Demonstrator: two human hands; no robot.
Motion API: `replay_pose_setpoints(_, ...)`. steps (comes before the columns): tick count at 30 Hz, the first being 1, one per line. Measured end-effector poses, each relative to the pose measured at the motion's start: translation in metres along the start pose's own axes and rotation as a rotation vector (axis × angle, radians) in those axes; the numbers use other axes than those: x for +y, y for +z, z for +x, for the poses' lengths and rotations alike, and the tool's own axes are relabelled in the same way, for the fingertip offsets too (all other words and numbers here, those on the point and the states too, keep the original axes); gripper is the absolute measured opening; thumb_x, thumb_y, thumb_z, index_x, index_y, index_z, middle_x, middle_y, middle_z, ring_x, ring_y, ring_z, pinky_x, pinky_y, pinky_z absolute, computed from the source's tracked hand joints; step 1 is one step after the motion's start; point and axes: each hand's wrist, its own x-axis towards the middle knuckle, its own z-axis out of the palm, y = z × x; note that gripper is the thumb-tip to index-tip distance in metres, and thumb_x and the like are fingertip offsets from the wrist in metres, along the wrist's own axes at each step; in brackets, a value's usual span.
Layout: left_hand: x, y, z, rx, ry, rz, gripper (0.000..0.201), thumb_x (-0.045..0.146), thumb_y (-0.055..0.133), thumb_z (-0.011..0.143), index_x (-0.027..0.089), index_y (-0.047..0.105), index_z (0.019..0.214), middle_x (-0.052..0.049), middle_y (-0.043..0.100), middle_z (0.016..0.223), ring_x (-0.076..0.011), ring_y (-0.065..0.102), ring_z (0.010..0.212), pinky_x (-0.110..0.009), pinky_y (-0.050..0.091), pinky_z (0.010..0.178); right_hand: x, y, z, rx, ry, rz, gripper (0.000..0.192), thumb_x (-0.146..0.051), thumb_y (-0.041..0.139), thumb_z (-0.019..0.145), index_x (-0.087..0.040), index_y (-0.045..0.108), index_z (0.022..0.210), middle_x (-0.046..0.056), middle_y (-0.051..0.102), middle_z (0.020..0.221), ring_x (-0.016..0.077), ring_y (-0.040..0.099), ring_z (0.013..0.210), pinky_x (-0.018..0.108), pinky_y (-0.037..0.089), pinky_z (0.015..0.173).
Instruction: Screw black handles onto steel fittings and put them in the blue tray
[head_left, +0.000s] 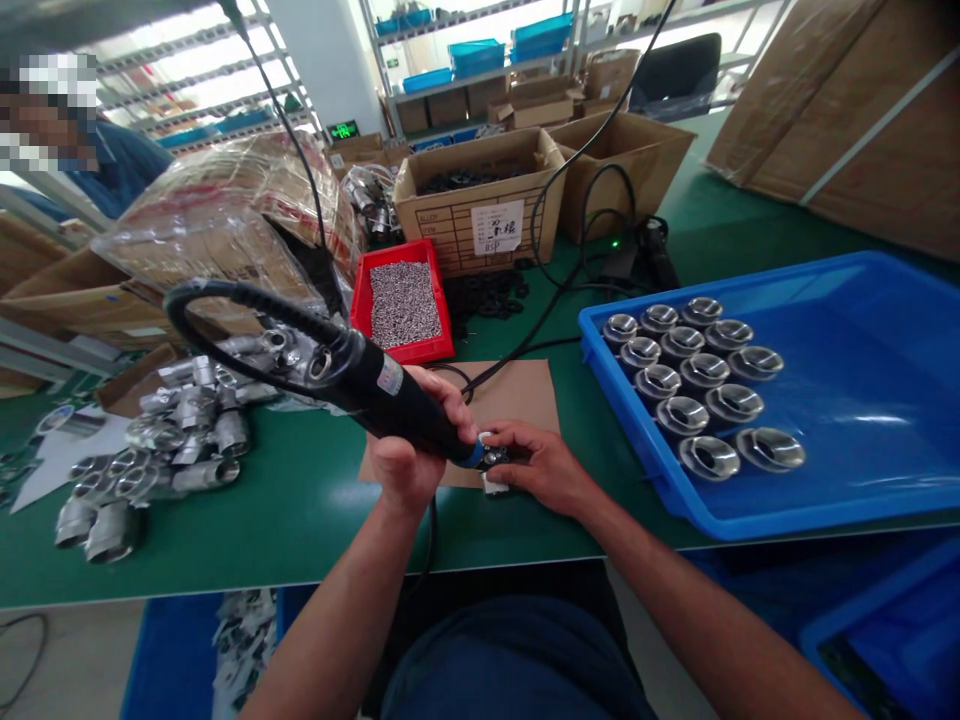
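Observation:
My left hand (417, 452) grips a black electric screwdriver (379, 380), held slanted with its tip down to the right and its cable looping off to the left. My right hand (534, 465) holds a small metal fitting (495, 480) on a sheet of brown cardboard (517, 395), right under the screwdriver's tip. The fitting is mostly hidden by my fingers.
A blue tray (847, 400) on the right holds several shiny metal fittings (694, 375). A pile of metal fittings (161, 440) lies left. A red bin of screws (403, 300), cardboard boxes (480, 200) and a power supply (637, 255) stand behind. Another person (90, 150) sits far left.

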Motion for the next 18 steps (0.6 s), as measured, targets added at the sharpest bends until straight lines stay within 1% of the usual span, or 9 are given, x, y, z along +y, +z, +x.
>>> replay_pose_setpoints(3,0.0018,0.0033,-0.0008,-0.023,0.024,0.012,0.068,0.08,0.057,0.071,0.019,0.058,0.099,-0.001,0.057,0.073,-0.0151,0.059,0.054,-0.027,0.05,0.046,-0.0009,-0.0002,0.0007,-0.007,-0.007,-0.006,0.031,-0.02,0.081,0.07,-0.023,0.073,0.1,0.007,0.066,0.122,0.0251,0.063,0.113,0.041,0.047,0.101)
replay_pose_setpoints(7,0.0024,0.0081,-0.0038,-0.042,0.027,0.027,0.062,0.075,0.065,0.069,0.019,0.061,0.095,-0.001,0.059,0.071,-0.0153,0.059,0.053,-0.027,0.05,0.045,-0.0006,-0.0003,0.0018,-0.008,-0.015,-0.013,0.031,-0.022,0.082,0.071,-0.024,0.073,0.1,0.006,0.066,0.121,0.0249,0.063,0.113,0.04,0.048,0.099)
replay_pose_setpoints(9,0.002,0.0093,-0.0061,-0.032,0.019,0.038,0.06,0.072,0.069,0.068,0.019,0.061,0.095,-0.001,0.059,0.071,-0.0158,0.059,0.053,-0.028,0.051,0.047,-0.0002,-0.0002,0.0021,-0.008,-0.026,-0.02,0.032,-0.022,0.082,0.071,-0.024,0.073,0.101,0.005,0.067,0.119,0.0244,0.063,0.112,0.039,0.049,0.098)
replay_pose_setpoints(13,-0.0009,0.0093,-0.0086,-0.026,0.018,0.061,0.057,0.068,0.071,0.068,0.018,0.062,0.093,-0.002,0.06,0.071,-0.0174,0.06,0.053,-0.031,0.053,0.048,-0.0005,-0.0006,0.0026,-0.024,-0.039,-0.02,0.025,-0.023,0.081,0.072,-0.023,0.074,0.096,0.005,0.068,0.115,0.0236,0.064,0.108,0.038,0.05,0.095)
replay_pose_setpoints(16,-0.0049,0.0081,-0.0084,-0.011,0.04,0.059,0.059,0.071,0.069,0.067,0.017,0.062,0.09,-0.002,0.06,0.069,-0.0173,0.059,0.05,-0.031,0.052,0.046,-0.0012,-0.0011,0.0028,-0.016,-0.044,-0.026,0.029,-0.024,0.082,0.071,-0.023,0.075,0.099,0.006,0.067,0.117,0.0238,0.063,0.109,0.039,0.049,0.097)
replay_pose_setpoints(18,-0.0071,0.0073,-0.0081,0.023,0.047,0.059,0.061,0.074,0.067,0.067,0.018,0.061,0.091,-0.002,0.059,0.068,-0.0166,0.058,0.048,-0.029,0.05,0.044,-0.0014,-0.0012,0.0027,-0.012,-0.046,-0.041,0.032,-0.025,0.082,0.071,-0.023,0.074,0.102,0.006,0.067,0.117,0.0237,0.064,0.109,0.039,0.048,0.098)
